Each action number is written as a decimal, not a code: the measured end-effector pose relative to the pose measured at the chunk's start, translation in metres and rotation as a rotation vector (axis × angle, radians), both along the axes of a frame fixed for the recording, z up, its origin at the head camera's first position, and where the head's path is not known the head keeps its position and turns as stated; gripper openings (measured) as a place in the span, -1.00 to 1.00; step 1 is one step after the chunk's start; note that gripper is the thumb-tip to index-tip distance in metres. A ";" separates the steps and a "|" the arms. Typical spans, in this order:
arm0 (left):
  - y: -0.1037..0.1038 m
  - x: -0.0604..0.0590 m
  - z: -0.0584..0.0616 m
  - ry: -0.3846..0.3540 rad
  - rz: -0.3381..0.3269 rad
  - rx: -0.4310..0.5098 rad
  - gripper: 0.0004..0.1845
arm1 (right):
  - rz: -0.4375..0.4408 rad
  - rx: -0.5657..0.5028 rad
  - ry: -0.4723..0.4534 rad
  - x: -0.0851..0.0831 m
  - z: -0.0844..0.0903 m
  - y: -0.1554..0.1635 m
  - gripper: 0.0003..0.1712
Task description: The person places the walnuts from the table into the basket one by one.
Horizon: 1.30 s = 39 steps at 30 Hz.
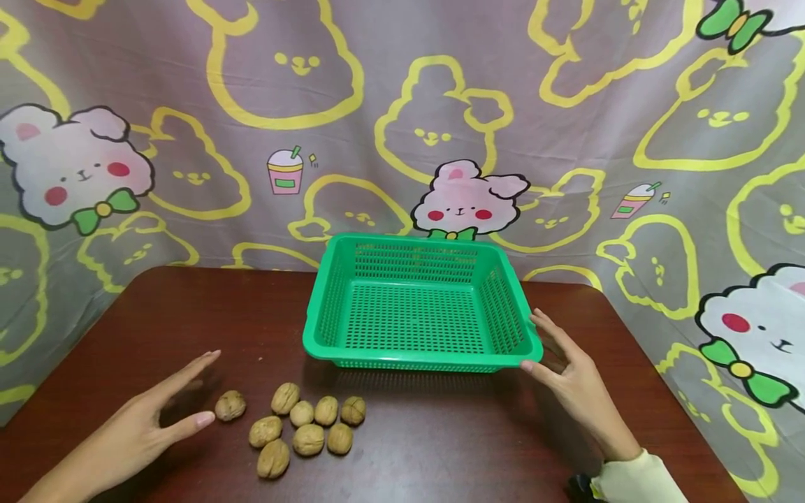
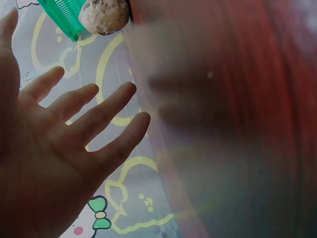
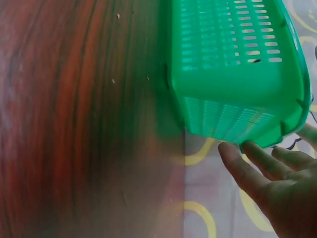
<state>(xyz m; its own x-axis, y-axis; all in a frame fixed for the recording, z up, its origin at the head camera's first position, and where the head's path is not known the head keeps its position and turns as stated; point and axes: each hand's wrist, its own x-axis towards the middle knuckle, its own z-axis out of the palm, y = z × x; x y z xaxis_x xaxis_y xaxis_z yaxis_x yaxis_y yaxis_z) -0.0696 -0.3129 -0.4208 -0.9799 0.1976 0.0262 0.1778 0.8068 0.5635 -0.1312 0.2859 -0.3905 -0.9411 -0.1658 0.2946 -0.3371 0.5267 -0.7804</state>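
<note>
Head view: a person's left hand [image 1: 147,426] is hovering with fingers spread and holding nothing, just left of nine walnuts [image 1: 300,425] lying clustered on the dark wooden table [image 1: 440,447] in front of the green plastic basket [image 1: 420,304]. The nearest walnut [image 1: 230,405] is lying just beyond its fingertips. At the basket's right front corner, the right hand [image 1: 575,383] is touching the rim, fingers spread.

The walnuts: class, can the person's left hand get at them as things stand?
Probably yes. The left hand hovers open beside the walnuts, its fingertip close to the nearest one, with only bare table between.
</note>
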 end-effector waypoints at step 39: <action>-0.001 -0.025 -0.003 -0.126 -0.303 0.321 -0.59 | 0.022 -0.156 0.002 -0.012 -0.017 -0.006 -0.20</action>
<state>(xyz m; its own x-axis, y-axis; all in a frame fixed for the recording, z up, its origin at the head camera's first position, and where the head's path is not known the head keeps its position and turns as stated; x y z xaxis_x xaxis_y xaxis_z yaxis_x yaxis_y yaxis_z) -0.0949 -0.3134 -0.4239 -0.8785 0.4774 0.0173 0.2930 0.5099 0.8088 -0.1434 0.2794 -0.4079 -0.9373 -0.1380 0.3199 -0.3483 0.3917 -0.8516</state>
